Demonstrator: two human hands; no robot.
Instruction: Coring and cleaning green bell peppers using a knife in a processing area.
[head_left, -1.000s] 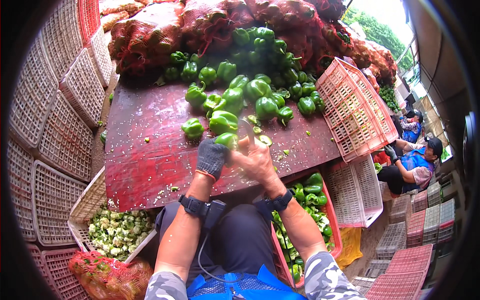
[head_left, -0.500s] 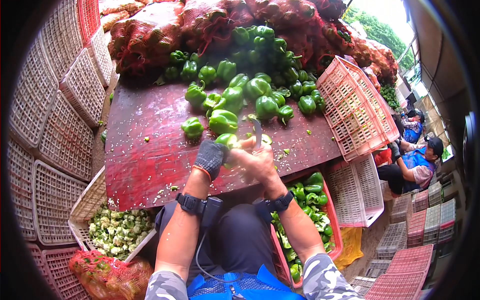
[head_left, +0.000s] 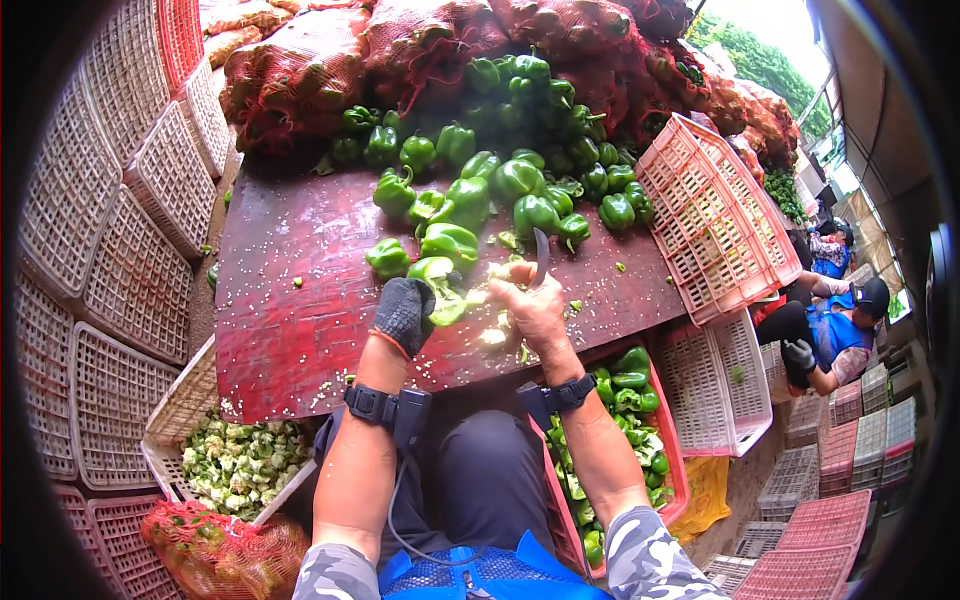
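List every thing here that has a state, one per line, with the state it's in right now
left hand: gloved, gripping a pepper
cut pepper: held on the board, opened up
right hand: bare, closed on a knife
knife: blade pointing up
red board: wet, scattered with seeds
pink crate: tipped on its side, empty
red crate: partly filled with green peppers
white crate: holding pepper cores
mesh sacks: full, stacked behind the loose peppers

Gloved left hand (head_left: pixel 403 312) on green pepper (head_left: pixel 437 277)

- Single head view, looking steeply down, close over red table (head_left: pixel 290 300).
- Forearms enter from lower edge.
- Fisheye bends crates (head_left: pixel 90 250) along frame's left rim.
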